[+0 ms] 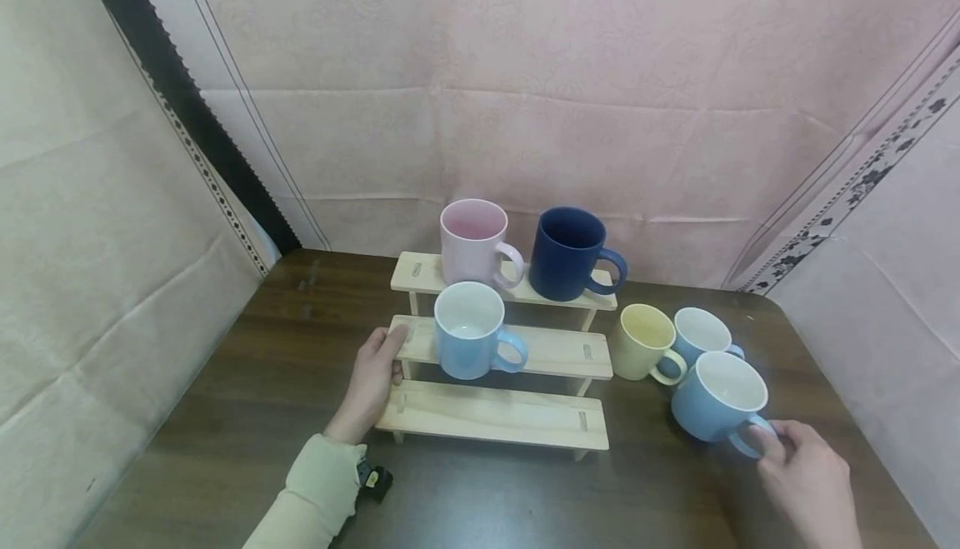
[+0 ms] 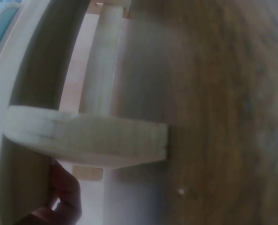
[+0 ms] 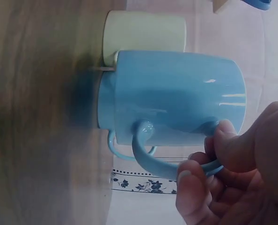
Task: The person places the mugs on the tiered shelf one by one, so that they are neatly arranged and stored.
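At the right, my right hand [image 1: 810, 474] pinches the handle of a blue mug [image 3: 176, 98] with a white inside; the right wrist view has its base raised off the table. My left hand [image 1: 375, 370] grips the left end of the middle shelf of a three-step wooden rack [image 1: 495, 416], thumb on top. In the left wrist view a finger [image 2: 66, 192] curls under the board. On that middle shelf stands another light blue mug [image 1: 467, 349], handle to the right. A pink mug [image 1: 468, 253] and a navy mug [image 1: 558, 262] stand on the top shelf.
Right of the rack, a yellow mug [image 1: 637, 345] and a further light blue mug [image 1: 701, 328] stand on the dark wooden table [image 1: 247, 416], close behind the held mug. Pale cloth [image 1: 570, 57] hangs behind the table and along both sides.
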`<state>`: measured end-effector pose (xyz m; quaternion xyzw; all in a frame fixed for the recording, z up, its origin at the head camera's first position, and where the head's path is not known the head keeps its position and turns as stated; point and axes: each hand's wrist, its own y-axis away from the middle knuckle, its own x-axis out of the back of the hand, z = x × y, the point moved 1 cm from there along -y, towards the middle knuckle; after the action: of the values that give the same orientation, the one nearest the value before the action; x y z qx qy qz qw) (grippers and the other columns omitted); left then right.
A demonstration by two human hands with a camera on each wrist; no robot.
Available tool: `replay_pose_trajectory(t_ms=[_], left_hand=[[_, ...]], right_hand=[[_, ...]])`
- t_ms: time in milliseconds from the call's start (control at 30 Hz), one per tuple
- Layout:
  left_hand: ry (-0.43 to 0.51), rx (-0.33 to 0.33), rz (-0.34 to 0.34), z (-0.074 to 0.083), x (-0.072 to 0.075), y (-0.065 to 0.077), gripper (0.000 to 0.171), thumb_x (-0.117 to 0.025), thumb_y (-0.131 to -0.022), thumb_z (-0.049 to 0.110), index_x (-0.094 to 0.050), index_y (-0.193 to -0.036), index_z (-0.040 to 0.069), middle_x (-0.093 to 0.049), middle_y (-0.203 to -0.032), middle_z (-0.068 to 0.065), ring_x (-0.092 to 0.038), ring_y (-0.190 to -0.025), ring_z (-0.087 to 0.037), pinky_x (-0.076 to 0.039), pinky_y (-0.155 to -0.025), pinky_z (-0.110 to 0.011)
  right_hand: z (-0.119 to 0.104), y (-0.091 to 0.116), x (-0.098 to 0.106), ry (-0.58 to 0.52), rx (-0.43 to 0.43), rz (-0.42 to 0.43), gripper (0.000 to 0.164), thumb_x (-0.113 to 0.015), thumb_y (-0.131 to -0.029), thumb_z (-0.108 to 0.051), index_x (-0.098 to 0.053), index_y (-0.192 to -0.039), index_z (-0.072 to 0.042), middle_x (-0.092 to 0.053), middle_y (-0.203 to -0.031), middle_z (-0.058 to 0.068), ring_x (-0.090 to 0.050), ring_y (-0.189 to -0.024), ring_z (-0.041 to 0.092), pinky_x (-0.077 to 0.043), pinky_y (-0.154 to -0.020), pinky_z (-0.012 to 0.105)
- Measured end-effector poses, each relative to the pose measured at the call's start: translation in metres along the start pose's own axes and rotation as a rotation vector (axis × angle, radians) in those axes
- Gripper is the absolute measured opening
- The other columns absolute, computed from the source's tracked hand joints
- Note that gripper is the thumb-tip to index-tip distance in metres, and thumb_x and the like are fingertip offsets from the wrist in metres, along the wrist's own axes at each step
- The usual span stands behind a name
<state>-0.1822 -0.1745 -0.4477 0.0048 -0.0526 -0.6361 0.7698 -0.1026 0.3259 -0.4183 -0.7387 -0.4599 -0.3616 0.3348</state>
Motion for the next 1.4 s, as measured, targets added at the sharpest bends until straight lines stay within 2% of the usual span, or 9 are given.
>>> replay_pose_trajectory(t_ms=[267, 467, 700, 900, 1000, 1167, 1400], left_hand=[[-0.009, 0.014, -0.007, 0.001, 0.001, 0.0, 0.043, -0.047, -0.1, 0.048, -0.049, -0.1, 0.005, -0.043, -0.071, -0.003, -0.043, -0.059, -0.018, -0.037, -0.057, -0.027], [0.001, 0.013, -0.005, 0.001, 0.001, 0.0, 0.042, -0.048, -0.1, 0.047, -0.049, -0.099, 0.005, -0.043, -0.071, -0.003, -0.043, -0.058, -0.018, -0.038, -0.056, -0.027], [-0.001, 0.009, -0.009, -0.001, 0.001, -0.001, 0.043, -0.047, -0.101, 0.047, -0.049, -0.1, 0.005, -0.044, -0.072, -0.004, -0.043, -0.06, -0.018, -0.038, -0.057, -0.027], [0.002, -0.002, -0.013, -0.002, 0.001, -0.001, 0.043, -0.047, -0.101, 0.047, -0.049, -0.101, 0.004, -0.044, -0.072, -0.004, -0.044, -0.06, -0.019, -0.038, -0.058, -0.027], [0.011, 0.001, -0.012, -0.002, 0.001, -0.001, 0.043, -0.047, -0.1, 0.047, -0.049, -0.1, 0.004, -0.043, -0.071, -0.004, -0.043, -0.06, -0.019, -0.038, -0.057, -0.028], [0.004, 0.011, -0.012, -0.002, 0.001, -0.001, 0.043, -0.047, -0.1, 0.048, -0.049, -0.1, 0.005, -0.043, -0.071, -0.003, -0.043, -0.061, -0.02, -0.038, -0.058, -0.028], [0.013, 0.0, -0.012, -0.002, 0.001, -0.001, 0.043, -0.048, -0.1, 0.047, -0.048, -0.099, 0.004, -0.043, -0.071, -0.003, -0.043, -0.06, -0.019, -0.037, -0.057, -0.028]], right_hand=[[-0.007, 0.004, 0.006, -0.021, 0.023, 0.052, 0.028, -0.061, -0.096, -0.021, -0.063, -0.101, 0.007, -0.065, -0.077, 0.016, -0.059, -0.075, 0.036, -0.041, -0.067, 0.051], [-0.016, 0.006, 0.013, -0.016, 0.05, 0.085, 0.026, -0.062, -0.095, -0.022, -0.065, -0.099, 0.004, -0.065, -0.074, 0.012, -0.056, -0.069, 0.027, -0.038, -0.062, 0.042], [-0.026, 0.008, 0.018, -0.03, 0.101, 0.12, 0.023, -0.064, -0.094, -0.019, -0.066, -0.095, 0.004, -0.067, -0.081, 0.017, -0.059, -0.076, 0.033, -0.039, -0.066, 0.045], [-0.039, 0.012, 0.021, -0.05, 0.113, 0.131, 0.022, -0.067, -0.093, -0.023, -0.068, -0.095, -0.001, -0.068, -0.08, 0.011, -0.052, -0.066, 0.008, -0.036, -0.061, 0.029], [-0.046, 0.012, 0.022, -0.057, 0.135, 0.148, 0.019, -0.068, -0.092, -0.023, -0.068, -0.094, -0.004, -0.066, -0.076, 0.007, -0.047, -0.062, 0.002, -0.034, -0.058, 0.026], [-0.058, 0.012, 0.022, -0.072, 0.169, 0.164, 0.014, -0.07, -0.09, -0.021, -0.068, -0.092, -0.007, -0.064, -0.073, 0.003, -0.046, -0.061, 0.002, -0.034, -0.057, 0.023], [-0.075, 0.012, 0.017, -0.086, 0.213, 0.136, 0.016, -0.069, -0.092, -0.023, -0.067, -0.094, -0.007, -0.06, -0.073, 0.003, -0.047, -0.061, 0.007, -0.034, -0.054, 0.021]])
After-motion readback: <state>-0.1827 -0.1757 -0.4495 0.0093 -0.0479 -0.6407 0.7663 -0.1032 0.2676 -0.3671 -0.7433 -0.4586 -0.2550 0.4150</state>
